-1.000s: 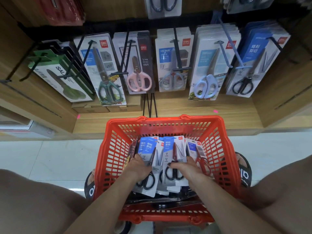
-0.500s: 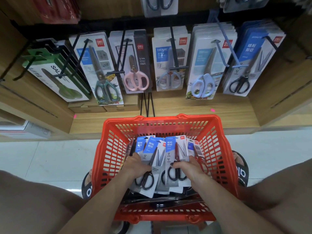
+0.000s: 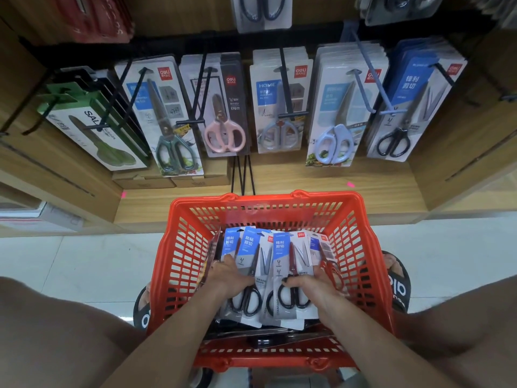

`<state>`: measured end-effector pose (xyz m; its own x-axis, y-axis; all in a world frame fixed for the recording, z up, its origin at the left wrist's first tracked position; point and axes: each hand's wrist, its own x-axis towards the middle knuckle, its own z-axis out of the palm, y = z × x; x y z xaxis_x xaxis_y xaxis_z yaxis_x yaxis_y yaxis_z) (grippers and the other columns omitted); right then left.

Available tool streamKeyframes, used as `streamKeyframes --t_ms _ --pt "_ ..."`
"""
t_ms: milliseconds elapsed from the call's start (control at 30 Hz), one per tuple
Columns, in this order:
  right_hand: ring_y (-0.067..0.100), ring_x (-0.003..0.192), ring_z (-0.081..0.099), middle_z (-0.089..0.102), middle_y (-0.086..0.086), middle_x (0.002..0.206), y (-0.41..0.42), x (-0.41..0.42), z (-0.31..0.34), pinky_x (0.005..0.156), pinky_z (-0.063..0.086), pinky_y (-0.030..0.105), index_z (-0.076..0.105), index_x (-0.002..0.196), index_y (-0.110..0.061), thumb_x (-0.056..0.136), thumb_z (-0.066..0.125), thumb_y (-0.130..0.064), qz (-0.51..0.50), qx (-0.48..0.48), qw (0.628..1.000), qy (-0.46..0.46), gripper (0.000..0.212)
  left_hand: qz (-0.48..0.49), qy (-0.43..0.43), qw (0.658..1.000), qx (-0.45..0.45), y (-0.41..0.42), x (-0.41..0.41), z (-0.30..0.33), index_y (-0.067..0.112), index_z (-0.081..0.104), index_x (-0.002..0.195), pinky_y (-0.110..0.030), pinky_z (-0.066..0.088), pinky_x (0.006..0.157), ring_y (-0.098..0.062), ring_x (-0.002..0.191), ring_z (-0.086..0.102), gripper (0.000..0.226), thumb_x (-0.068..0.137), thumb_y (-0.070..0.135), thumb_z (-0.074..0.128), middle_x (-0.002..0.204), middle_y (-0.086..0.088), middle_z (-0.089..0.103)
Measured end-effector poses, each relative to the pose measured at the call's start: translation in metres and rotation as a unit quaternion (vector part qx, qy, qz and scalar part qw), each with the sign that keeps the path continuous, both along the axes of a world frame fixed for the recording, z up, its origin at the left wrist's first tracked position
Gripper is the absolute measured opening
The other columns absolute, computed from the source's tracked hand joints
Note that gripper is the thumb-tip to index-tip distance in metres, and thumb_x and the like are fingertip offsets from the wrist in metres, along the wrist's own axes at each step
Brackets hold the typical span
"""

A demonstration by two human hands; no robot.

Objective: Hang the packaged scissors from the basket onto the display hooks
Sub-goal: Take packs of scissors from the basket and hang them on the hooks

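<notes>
An orange basket stands on the floor in front of me, holding several blue-and-white scissor packs. My left hand grips the left packs, on top a blue-labelled pack with black-handled scissors. My right hand holds a pack with red-bladed, black-handled scissors; a red-handled pack lies to its right. Black display hooks on the shelf wall carry rows of packaged scissors. The far-right hook holds matching blue packs with black-handled scissors.
A wooden shelf ledge runs between the basket and the hanging packs. Pink-handled, pale-blue and green-handled scissor packs hang to the left. White tiled floor lies on both sides; my knees flank the basket.
Both hands have lifted and fanned the packs slightly upward inside the basket; the right hand's pack stands a bit higher than a second ago. The view has shifted slightly.
</notes>
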<state>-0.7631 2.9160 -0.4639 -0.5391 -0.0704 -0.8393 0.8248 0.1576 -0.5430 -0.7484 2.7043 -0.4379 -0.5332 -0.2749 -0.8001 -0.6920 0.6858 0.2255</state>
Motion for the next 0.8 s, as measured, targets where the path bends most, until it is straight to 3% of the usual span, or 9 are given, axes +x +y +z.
streamKeyframes --t_ms 67,133,300,367,467,567,667,700,800 --pt "0.007 0.093 0.056 0.067 -0.008 0.111 0.000 0.001 0.001 0.084 0.039 0.029 0.056 0.121 -0.024 0.074 0.087 -0.009 0.001 -0.008 1.000 -0.003 0.058 -0.005 0.014 1.000 -0.015 -0.003 -0.001 -0.001 0.013 0.031 0.159 -0.045 0.044 0.116 -0.033 0.144 0.043 0.088 0.092 0.049 0.075 0.156 -0.015 0.043" --pt "0.013 0.100 0.056 0.066 -0.005 0.119 0.000 0.003 0.000 0.091 0.037 0.033 0.054 0.123 -0.026 0.075 0.088 -0.010 0.007 -0.007 1.000 0.000 0.060 -0.013 0.019 0.999 -0.032 -0.004 -0.002 -0.002 0.014 0.037 0.154 -0.045 0.043 0.116 -0.033 0.144 0.041 0.082 0.091 0.051 0.075 0.151 -0.014 0.046" --pt "0.007 0.095 0.059 0.070 -0.006 0.116 0.000 0.004 0.003 0.071 0.039 0.025 0.061 0.120 -0.027 0.077 0.087 -0.008 0.002 -0.001 1.000 0.003 0.054 -0.016 -0.001 1.000 -0.005 -0.004 -0.004 -0.012 0.015 0.032 0.160 -0.056 0.021 0.128 -0.040 0.161 0.003 0.088 0.092 0.056 0.071 0.169 -0.016 0.029" --pt "0.001 0.090 0.057 0.071 -0.009 0.109 0.001 0.004 0.003 0.064 0.036 0.022 0.062 0.112 -0.030 0.078 0.086 -0.007 -0.004 -0.003 1.000 0.003 0.048 0.004 -0.009 1.000 0.016 -0.007 -0.009 -0.019 0.017 0.037 0.155 -0.056 0.025 0.125 -0.040 0.160 0.001 0.083 0.090 0.056 0.071 0.165 -0.016 0.034" --pt "-0.001 0.085 0.056 0.069 -0.014 0.098 0.002 0.004 0.006 0.062 0.036 0.020 0.060 0.099 -0.034 0.079 0.086 -0.007 -0.010 -0.008 1.000 0.005 0.043 0.003 -0.005 1.000 0.003 -0.010 -0.014 -0.023 0.022 0.052 0.137 -0.049 0.027 0.121 -0.038 0.154 0.017 0.071 0.083 0.062 0.075 0.151 -0.014 0.049" --pt "0.010 0.095 0.066 0.076 -0.007 0.104 0.002 0.004 0.009 0.072 0.049 0.027 0.067 0.111 -0.028 0.077 0.085 -0.004 -0.001 0.000 1.000 0.015 0.046 0.012 0.047 0.999 -0.020 -0.008 -0.012 -0.024 0.024 0.060 0.122 -0.043 0.039 0.111 -0.032 0.140 0.037 0.063 0.076 0.061 0.083 0.135 -0.010 0.057" --pt "0.020 0.104 0.071 0.079 -0.002 0.107 0.001 0.004 0.016 0.095 0.056 0.042 0.067 0.121 -0.023 0.076 0.085 -0.001 -0.006 0.006 1.000 0.015 0.053 0.058 0.097 0.993 0.037 -0.003 -0.007 -0.020 0.020 0.055 0.118 -0.029 0.051 0.079 -0.021 0.112 0.062 0.055 0.079 0.041 0.089 0.116 -0.002 0.065" --pt "0.020 0.103 0.071 0.079 -0.002 0.106 0.001 0.003 0.019 0.094 0.057 0.041 0.066 0.120 -0.024 0.075 0.085 0.000 -0.009 0.007 1.000 0.013 0.054 0.071 0.105 0.990 0.059 -0.002 -0.006 -0.017 0.024 0.054 0.114 -0.023 0.047 0.070 -0.014 0.102 0.064 0.050 0.080 0.034 0.089 0.111 0.003 0.065" --pt "0.013 0.096 0.068 0.076 -0.006 0.101 0.002 0.003 0.028 0.072 0.051 0.028 0.064 0.118 -0.026 0.075 0.085 0.000 -0.012 0.001 1.000 0.011 0.054 0.080 0.136 0.983 0.098 -0.002 -0.004 -0.006 0.032 0.052 0.110 -0.011 0.044 0.059 0.003 0.087 0.061 0.045 0.084 0.022 0.088 0.101 0.013 0.065"
